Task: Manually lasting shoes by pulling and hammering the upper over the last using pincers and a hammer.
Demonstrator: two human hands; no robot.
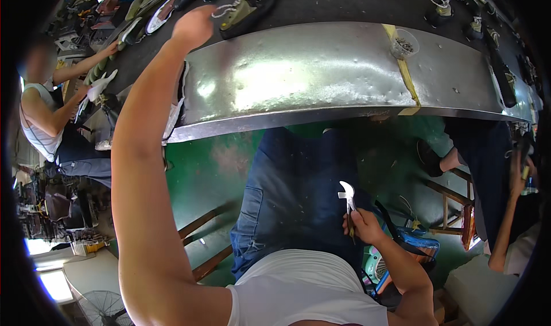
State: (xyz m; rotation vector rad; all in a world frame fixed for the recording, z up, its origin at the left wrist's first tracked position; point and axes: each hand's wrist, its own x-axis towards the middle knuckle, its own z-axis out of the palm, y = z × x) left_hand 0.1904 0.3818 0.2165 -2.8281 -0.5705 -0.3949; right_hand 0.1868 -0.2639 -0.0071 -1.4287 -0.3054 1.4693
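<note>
My left arm stretches far forward over the metal ledge. At its end my left hand is closed at the end of a pale cord that loops from a dark olive shoe. The shoe lies on the black work surface; the fingertips are small and partly turned away. Low over my lap, my right hand is wrapped around the handles of metal lasting pincers. Their bright curved head points up and away from me, with a small hammer-like nub at the side.
A clear tub of small metal pieces stands on the metal ledge beside yellow tape. Several shoes line the black surface. One co-worker is at left, another person's arm at right. Wooden stools stand nearby.
</note>
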